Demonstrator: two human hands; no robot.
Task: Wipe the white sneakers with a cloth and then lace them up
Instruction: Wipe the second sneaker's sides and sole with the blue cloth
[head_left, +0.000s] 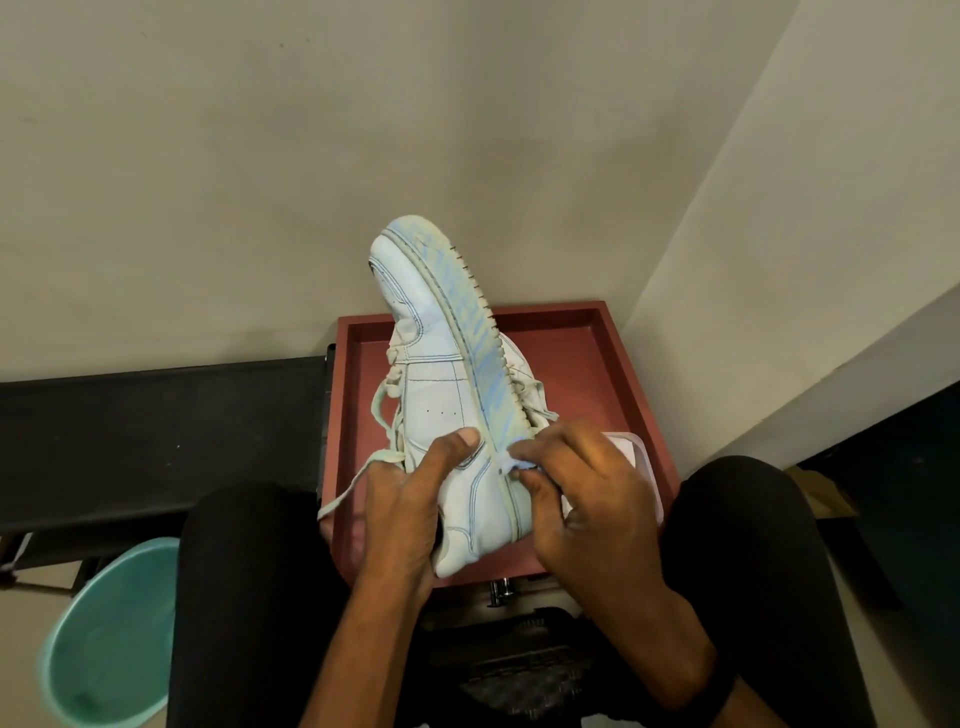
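Observation:
A white sneaker is held up on its side above a red tray, toe pointing away, its bluish sole facing right. My left hand grips the heel side, thumb pressed on the upper. My right hand pinches a small white cloth against the sole edge near the heel. Loose laces hang down on the left. A second white sneaker lies in the tray, mostly hidden behind the held one.
A white container sits in the tray under my right hand. A black bench runs along the left. A teal bucket stands at lower left. My knees flank the tray, and walls close in behind and on the right.

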